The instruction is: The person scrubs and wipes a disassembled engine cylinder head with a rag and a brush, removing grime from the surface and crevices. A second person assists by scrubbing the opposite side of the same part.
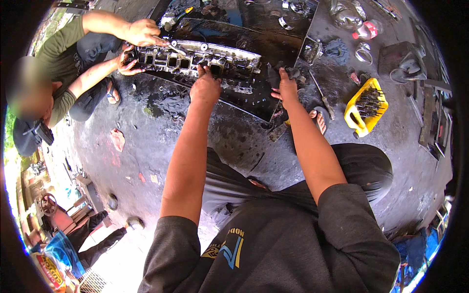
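Note:
A long metal engine cylinder head (234, 54) with square ports lies on a dark, oily metal tray (264, 105). My left hand (205, 89) grips its near edge, fingers curled against the ports. To the right of the part's end, my right hand (288, 89) is closed on a blackened rag (293, 72), which sits above the tray. A co-worker's hand (143, 32) holds a thin scraper-like tool (177, 48) against the upper face. The other hand (128, 62) of that person holds the left end. My left fingertips are partly hidden by dark grime.
A cut yellow jug (375, 100) full of dark valve-like rods lies at right. Near it are a long tool (320, 90), a plastic bottle (367, 30) and a dark metal container (401, 61). A yellow-handled brush (178, 17) rests at the tray's far side. The co-worker (61, 73) squats at left.

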The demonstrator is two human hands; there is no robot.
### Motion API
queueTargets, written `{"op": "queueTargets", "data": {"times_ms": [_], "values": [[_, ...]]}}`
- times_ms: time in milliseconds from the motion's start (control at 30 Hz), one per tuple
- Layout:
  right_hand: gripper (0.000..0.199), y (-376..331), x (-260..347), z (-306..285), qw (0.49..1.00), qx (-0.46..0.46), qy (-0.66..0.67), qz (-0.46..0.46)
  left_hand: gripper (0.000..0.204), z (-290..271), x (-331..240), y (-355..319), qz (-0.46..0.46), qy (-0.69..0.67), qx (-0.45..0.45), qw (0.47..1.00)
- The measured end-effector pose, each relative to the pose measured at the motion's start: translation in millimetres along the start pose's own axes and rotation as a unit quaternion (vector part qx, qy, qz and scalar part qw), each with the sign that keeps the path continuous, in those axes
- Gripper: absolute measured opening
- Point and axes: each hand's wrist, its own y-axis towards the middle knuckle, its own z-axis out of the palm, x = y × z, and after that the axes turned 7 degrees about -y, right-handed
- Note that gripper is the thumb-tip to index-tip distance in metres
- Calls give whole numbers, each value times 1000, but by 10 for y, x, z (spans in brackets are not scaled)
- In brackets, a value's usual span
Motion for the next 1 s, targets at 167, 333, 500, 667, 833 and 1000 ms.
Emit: {"op": "queueTargets", "data": {"times_ms": [167, 333, 500, 667, 833, 1000], "values": [[46, -141, -46, -200, 995, 3, -35, -90, 73, -8, -28, 30, -11, 17, 10, 1000], [47, -257, -508, -153, 993, 1, -97, -63, 72, 5, -62, 77, -21, 44, 11, 999], [35, -453, -166, -29, 838, 141, -506, -146, 72, 5, -38, 84, -16, 56, 4, 998], [30, -1564, 954, -235, 623, 238, -717, -201, 70, 1, -54, 106, -17, 63, 16, 998], [28, -2559, 1632, -218, 550, 232, -740, -309, 70, -37, -45, 57, -15, 28, 16, 999], [19, -3009, 1797, -220, 525, 236, -719, -388, 72, -12, 0, 64, 1, 16, 13, 1000]]}}
